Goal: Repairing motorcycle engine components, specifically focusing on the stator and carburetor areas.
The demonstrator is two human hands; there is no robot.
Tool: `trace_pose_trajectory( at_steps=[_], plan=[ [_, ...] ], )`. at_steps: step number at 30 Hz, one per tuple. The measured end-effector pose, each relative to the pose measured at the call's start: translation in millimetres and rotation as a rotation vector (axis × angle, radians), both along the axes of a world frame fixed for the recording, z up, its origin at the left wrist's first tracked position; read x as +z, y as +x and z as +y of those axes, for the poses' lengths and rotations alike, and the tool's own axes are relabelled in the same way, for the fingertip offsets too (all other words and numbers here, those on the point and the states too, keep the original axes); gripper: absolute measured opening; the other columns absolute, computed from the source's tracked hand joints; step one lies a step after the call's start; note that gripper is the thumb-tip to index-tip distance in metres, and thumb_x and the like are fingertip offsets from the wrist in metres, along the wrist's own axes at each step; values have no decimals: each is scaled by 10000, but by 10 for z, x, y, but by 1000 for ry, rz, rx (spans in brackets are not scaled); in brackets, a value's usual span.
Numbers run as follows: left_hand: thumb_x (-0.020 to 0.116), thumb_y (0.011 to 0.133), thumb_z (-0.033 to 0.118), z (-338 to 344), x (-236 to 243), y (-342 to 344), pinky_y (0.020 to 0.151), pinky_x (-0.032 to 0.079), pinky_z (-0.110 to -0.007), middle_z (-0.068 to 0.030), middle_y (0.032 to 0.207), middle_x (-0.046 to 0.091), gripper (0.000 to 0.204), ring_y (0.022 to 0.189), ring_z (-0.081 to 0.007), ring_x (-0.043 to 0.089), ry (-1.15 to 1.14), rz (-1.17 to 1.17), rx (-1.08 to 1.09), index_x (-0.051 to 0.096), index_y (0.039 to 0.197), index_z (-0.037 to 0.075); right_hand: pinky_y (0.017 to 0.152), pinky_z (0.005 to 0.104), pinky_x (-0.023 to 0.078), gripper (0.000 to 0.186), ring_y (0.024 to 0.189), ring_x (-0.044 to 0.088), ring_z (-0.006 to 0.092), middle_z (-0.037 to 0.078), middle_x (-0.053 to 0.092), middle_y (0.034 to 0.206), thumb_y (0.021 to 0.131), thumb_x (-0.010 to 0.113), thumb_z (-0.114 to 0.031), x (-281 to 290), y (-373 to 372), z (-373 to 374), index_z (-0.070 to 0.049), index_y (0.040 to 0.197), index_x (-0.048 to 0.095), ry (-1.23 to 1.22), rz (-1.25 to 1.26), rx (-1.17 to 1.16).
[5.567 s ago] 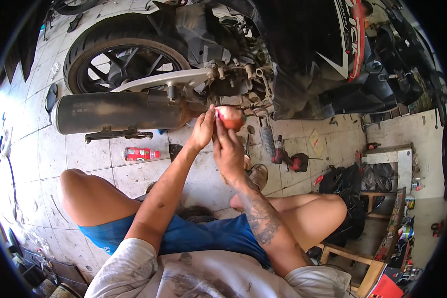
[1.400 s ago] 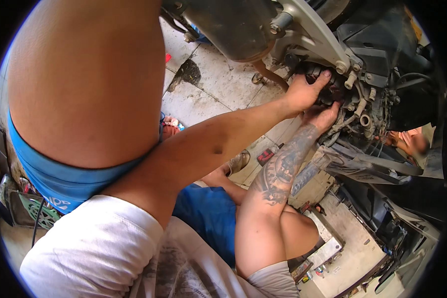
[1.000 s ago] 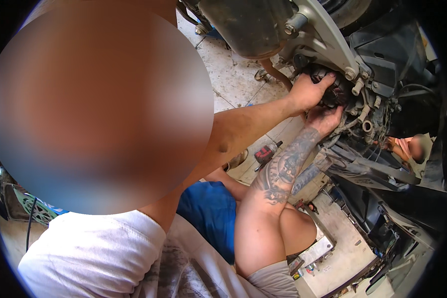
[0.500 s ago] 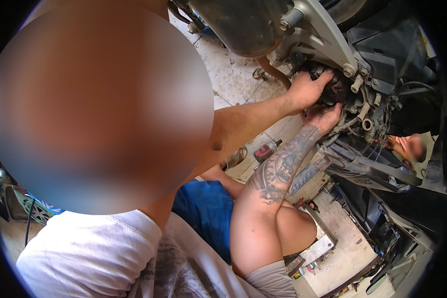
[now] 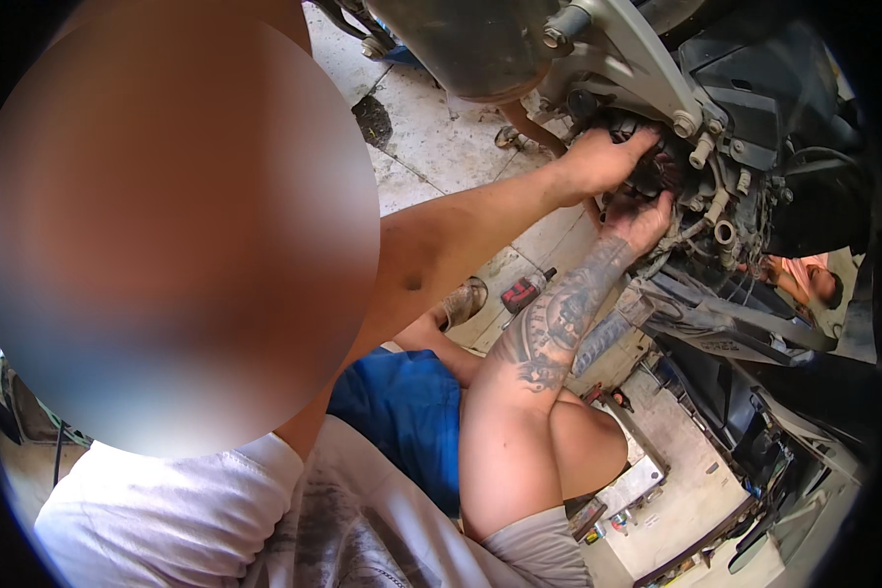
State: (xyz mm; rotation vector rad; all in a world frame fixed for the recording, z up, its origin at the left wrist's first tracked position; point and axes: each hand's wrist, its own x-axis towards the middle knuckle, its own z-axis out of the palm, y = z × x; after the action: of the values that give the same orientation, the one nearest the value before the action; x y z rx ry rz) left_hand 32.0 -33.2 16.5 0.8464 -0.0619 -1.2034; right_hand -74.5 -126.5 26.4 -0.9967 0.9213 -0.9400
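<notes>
Both hands are pressed into the engine area of a motorcycle, under the grey swingarm (image 5: 625, 49) and just below the dark exhaust muffler (image 5: 470, 44).

The left hand (image 5: 598, 162) is laid on top of a dark round engine part (image 5: 657, 174), with the fingers curled over its upper edge. The right hand (image 5: 639, 220), on a tattooed forearm, is placed under the same part, palm up, and its fingertips touch the lower side. So the part is clamped between the two hands, the left one above and the right one below. It sits deep among hoses and metal fittings, and how it is fixed to the engine cannot be told, because the fingers and shadow hide it.

Just to the right of the hands, a pale pipe stub (image 5: 723, 233) and some bolts are seen on the engine block. Below them, black plastic panels (image 5: 745, 328) of the motorcycle are stretched toward the lower right.

On the tiled floor (image 5: 431, 137), a red and black power tool (image 5: 521, 292) is lying near the right forearm, and a worn shoe (image 5: 464, 300) is seen just beside it. Blue shorts (image 5: 402, 412) and a stained white shirt (image 5: 265, 519) are visible at the bottom. A large part of the left side is blurred.
</notes>
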Motion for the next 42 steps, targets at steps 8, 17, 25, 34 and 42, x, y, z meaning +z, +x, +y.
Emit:
trace_pose_trajectory(
  at_steps=[8, 17, 25, 34, 42],
  plan=[
    [536, 925, 575, -91, -17, -57, 990, 458, -410, -240, 1252, 614, 766, 1181, -329, 592, 142, -81, -11, 557, 1254, -117, 1070, 417, 423, 454, 1188, 567, 286, 174, 583, 1303, 947, 494, -253, -81, 33, -79, 33, 1297, 532, 6, 38, -31],
    [473, 1017, 413, -170, -160, 81, 865, 505, -331, -120, 1171, 643, 490, 1026, -212, 612, -221, 218, -96, 567, 1241, -13, 1043, 430, 428, 485, 1133, 592, 303, 166, 603, 1284, 973, 526, -316, -24, 55, 8, 26, 1316, 526, -93, 46, -50],
    [505, 1010, 420, -68, -79, 175, 852, 483, -333, -92, 1211, 636, 523, 1021, -192, 595, -166, 178, -204, 557, 1281, -24, 997, 455, 465, 462, 1150, 564, 310, 160, 541, 1334, 998, 547, -244, -118, -120, 129, -59, 1405, 429, -276, 80, -122],
    [638, 904, 520, -88, -159, 83, 786, 528, -373, -139, 1097, 657, 701, 949, -204, 636, -63, 30, -51, 565, 1242, -90, 896, 450, 527, 400, 1056, 616, 315, 147, 587, 1263, 978, 489, -199, -12, 34, 172, -53, 1350, 480, -44, 188, -159],
    [670, 885, 492, -87, -88, 62, 731, 601, -513, -166, 1141, 627, 694, 998, -253, 639, -93, 76, -21, 556, 1233, -97, 982, 441, 463, 400, 1127, 583, 280, 115, 605, 1271, 989, 442, -297, -179, 17, -18, -60, 1293, 547, -90, -110, -22]
  ],
)
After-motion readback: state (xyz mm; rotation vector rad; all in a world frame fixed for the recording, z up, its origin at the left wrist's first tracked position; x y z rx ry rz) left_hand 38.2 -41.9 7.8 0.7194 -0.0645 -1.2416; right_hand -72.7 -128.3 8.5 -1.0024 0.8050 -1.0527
